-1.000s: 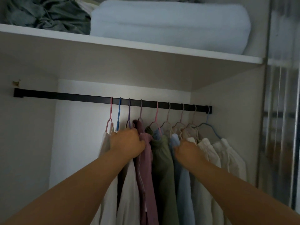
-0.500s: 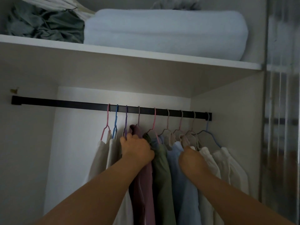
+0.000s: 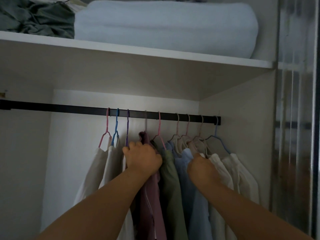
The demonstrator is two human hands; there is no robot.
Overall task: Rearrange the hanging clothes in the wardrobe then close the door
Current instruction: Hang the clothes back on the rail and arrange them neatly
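Observation:
Several garments hang on coloured hangers from a black rail [image 3: 52,108] inside the wardrobe: white shirts [image 3: 103,163] at the left, then a mauve garment [image 3: 150,201], an olive one [image 3: 170,179], a light blue shirt [image 3: 185,163] and cream shirts [image 3: 232,170] at the right. My left hand [image 3: 142,157] grips the shoulder of the mauve garment just under its hanger. My right hand [image 3: 200,168] reaches in between the blue shirt and the cream shirts, with its fingers hidden among the fabric.
A white shelf [image 3: 155,51] above the rail carries a folded pale blue blanket [image 3: 164,26] and crumpled green cloth [image 3: 34,19]. The ribbed glass door [image 3: 297,135] stands at the right edge. The rail's left half is bare.
My left hand moved right from the white shirts onto the mauve garment. The left white shirts swung left, and gaps opened between the hangers. The view tilted upward.

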